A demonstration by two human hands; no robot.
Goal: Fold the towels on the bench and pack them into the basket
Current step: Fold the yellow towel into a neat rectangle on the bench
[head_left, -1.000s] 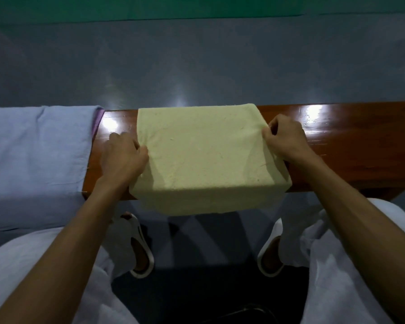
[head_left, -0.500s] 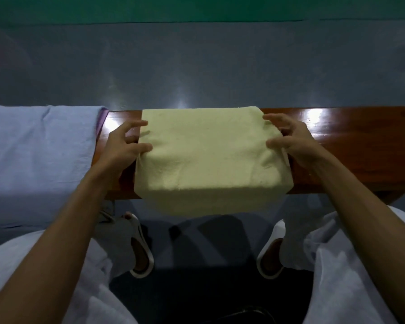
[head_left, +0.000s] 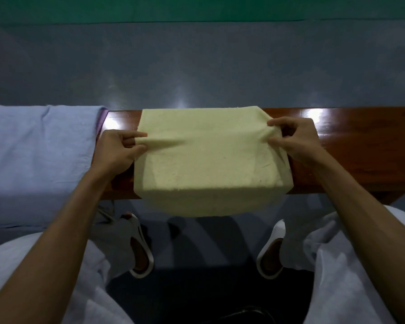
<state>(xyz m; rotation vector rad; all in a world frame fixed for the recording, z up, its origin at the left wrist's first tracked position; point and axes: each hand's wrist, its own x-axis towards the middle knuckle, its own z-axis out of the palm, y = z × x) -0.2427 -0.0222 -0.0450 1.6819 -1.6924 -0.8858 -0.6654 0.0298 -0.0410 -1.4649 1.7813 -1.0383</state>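
My left hand [head_left: 117, 148] had pinched the left side edge of the yellow towel [head_left: 204, 160] between thumb and fingers; my right hand [head_left: 295, 139] had done the same on the right edge, thumb below and fingers curled over the cloth. A second before, both hands had lain against the sides of the fold; half a second before, the fingers had opened; now each hand gripped a raised ridge of cloth, and a shallow crease ran inward from each pinch. I judged this to mean that the smoothing was over and the next fold was about to be made, most likely by carrying the gripped line over toward one end.

The yellow towel lay across the bench [head_left: 360, 148], between my hands, already folded to a thick block; its far edge sat at the far edge of the bench and its near end hung over the front edge, toward my knees; so its long axis seemed to run from the far side to me, across the bench and not along it, though the steep view made this uncertain. A blue-grey towel [head_left: 38, 160] lay spread on the bench to my left, apart from the yellow one and not yet folded; the basket was not in view.
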